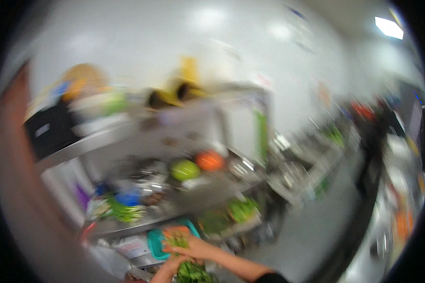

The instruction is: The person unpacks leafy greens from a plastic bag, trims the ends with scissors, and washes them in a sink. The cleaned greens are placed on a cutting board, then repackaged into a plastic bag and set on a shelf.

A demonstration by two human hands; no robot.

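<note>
The picture is blurred. My right hand (198, 248) reaches in from the lower right and grips a bunch of leafy greens (193, 272). Close beside it, at the bottom edge, my left hand (171, 265) also closes around the bunch. The leaves hang down towards me, and the pale green stems point away. Just beyond my hands, a teal plastic basin (154, 244) sits on a low shelf. Something orange (176, 231) lies in it, too blurred to name. My hands hide part of the basin.
Spring onions (127, 214) lie on the steel counter (202, 192). Round green (185, 169) and orange (209, 160) objects stand behind. Below the counter is a tray of greens (243, 209). A dark-clothed person (370, 152) stands in the aisle.
</note>
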